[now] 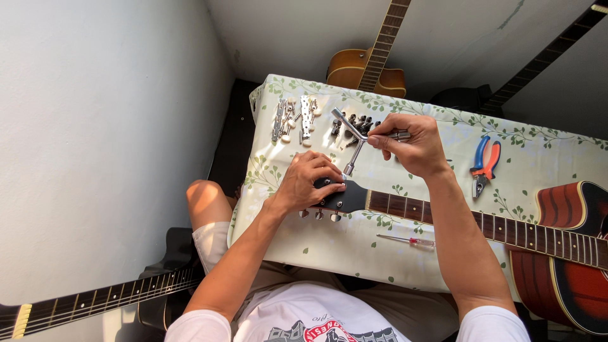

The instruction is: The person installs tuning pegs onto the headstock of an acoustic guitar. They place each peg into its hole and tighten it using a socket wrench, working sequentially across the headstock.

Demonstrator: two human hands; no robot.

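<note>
While left hand point(308, 180) presses headstock point(345, 196), right hand point(408, 144) pinches three-way wrench point(354, 136).

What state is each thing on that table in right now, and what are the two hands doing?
Left hand: pressed flat on the headstock.
Right hand: pinching one arm of the wrench.
Y-shaped wrench: held upright, lower socket on the headstock.
Guitar headstock: lying on the table, tuner knobs showing along its near edge.
Pliers: lying with handles slightly apart, untouched.
Screwdriver: lying flat, untouched.
Loose tuner parts: spread at the table's far end.
</note>
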